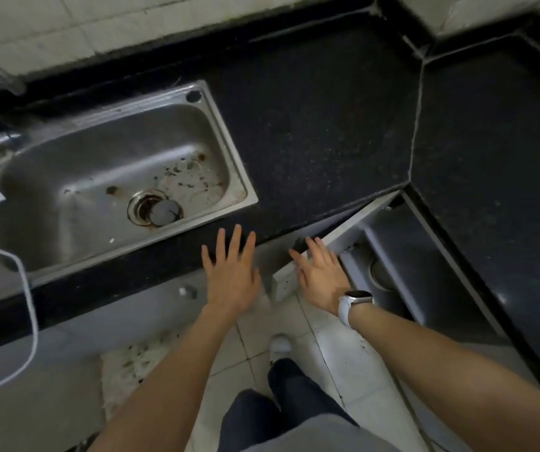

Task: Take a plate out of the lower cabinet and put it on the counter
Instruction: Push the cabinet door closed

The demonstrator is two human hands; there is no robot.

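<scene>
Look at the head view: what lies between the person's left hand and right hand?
In the head view, the opened grey cabinet door stands edge-on between the left hand and right hand; the right hand's fingers rest on its top edge.

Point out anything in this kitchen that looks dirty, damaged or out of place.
The sink basin is soiled: dark specks and rusty stains are scattered near the drain, whose ring looks corroded. The floor under the counter edge is speckled with grime. The cabinet door stands ajar beside the right hand; nothing looks broken.
</scene>
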